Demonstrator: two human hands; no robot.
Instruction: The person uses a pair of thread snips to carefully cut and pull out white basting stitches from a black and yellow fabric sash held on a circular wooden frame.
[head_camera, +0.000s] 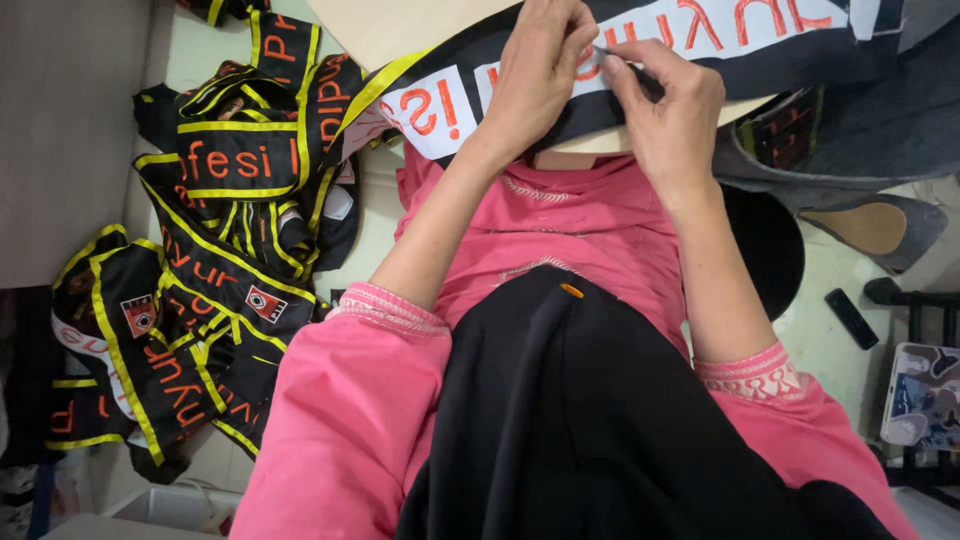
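Far to the left of the hands, a heap of black sashes (215, 250) with yellow edging and orange lettering lies on the floor. On the bench (400, 25), one black sash (560, 105) with a white backing strip runs crosswise under both hands, its long axis stretching left to right. The left hand (535, 75) presses down on it, fingers curled, pinning the strip. Just beside it, almost touching, the right hand (670, 100) is closed around a thin dark tool (625, 62), its tip at the strip's lettering between the two hands.
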